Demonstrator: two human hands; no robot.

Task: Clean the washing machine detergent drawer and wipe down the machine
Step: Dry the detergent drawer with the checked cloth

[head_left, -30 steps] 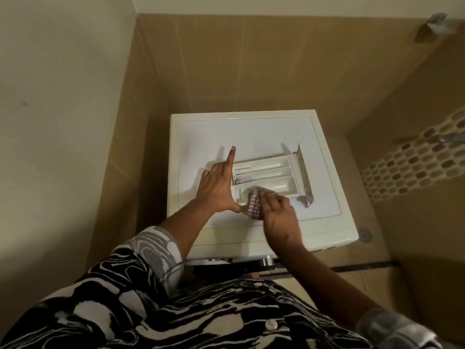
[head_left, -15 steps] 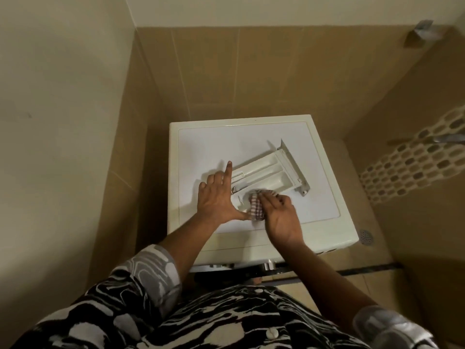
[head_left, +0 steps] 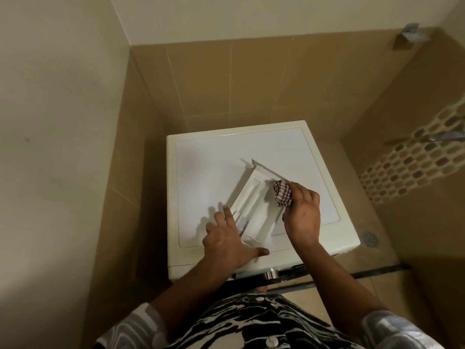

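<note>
My right hand (head_left: 302,212) has its fingers curled tight round a bunched checked cloth (head_left: 283,195), cloth pressed at the far-right corner of the detergent drawer (head_left: 254,205), right where the tray body meets the front panel (head_left: 266,170). Left hand (head_left: 226,238) is flat and spread, gripping nothing: index finger lying along the drawer's near-left side wall, thumb stuck out across the near end, palm on the lid. So left pins, right wipes. Drawer is out of the machine and lying on top of the washing machine (head_left: 201,172), open side up. Its long axis runs diagonally, near-left to far-right: rear end under my left hand, front panel at the far end, just beyond the cloth. That axis is what the next stroke hangs on, I reckon: cloth sits at the far end, so the natural pass is a pull back along the compartments toward my left hand, parallel to the dividers, not across them. Right hand is the nearer one to the uncleaned channels; left only needs to keep it from sliding. Compartment interior too washed out to judge residue. Machine front is mostly hidden below the lid edge, apparently not yet wiped.
</note>
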